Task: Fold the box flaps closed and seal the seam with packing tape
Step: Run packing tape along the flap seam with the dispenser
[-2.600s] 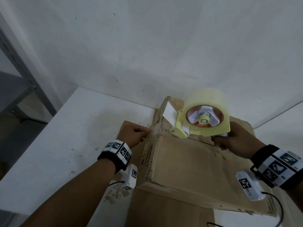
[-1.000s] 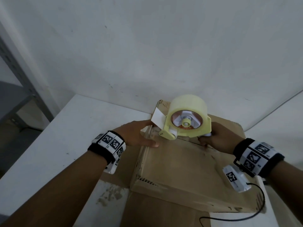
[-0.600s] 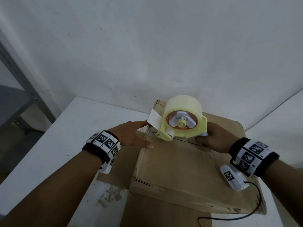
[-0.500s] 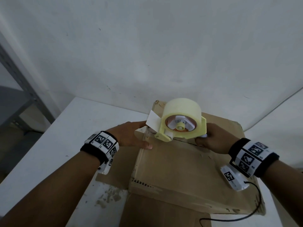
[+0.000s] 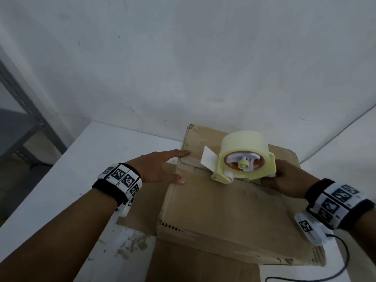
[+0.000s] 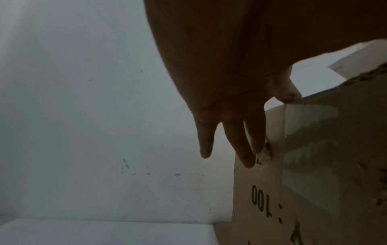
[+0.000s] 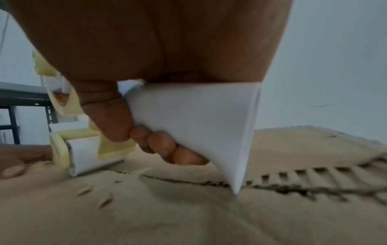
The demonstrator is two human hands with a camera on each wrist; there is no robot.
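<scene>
Cardboard box (image 5: 223, 210) sits on a white table (image 5: 61, 180) against the wall, flaps folded shut, as the right hand (image 5: 284, 180) clenches the white handle of a yellow tape dispenser (image 5: 244, 159) over the seam (image 5: 248, 181). The left hand (image 5: 156, 167), fingers straight, presses the box's left edge. Worn corrugated board looks light and flexible, best steadied at its edges; the dispenser is rigid, gripped by its handle.

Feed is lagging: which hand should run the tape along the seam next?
The right hand: it already grips the dispenser, roller down on the seam. The left hand lies flat, steadying the box edge.
</scene>
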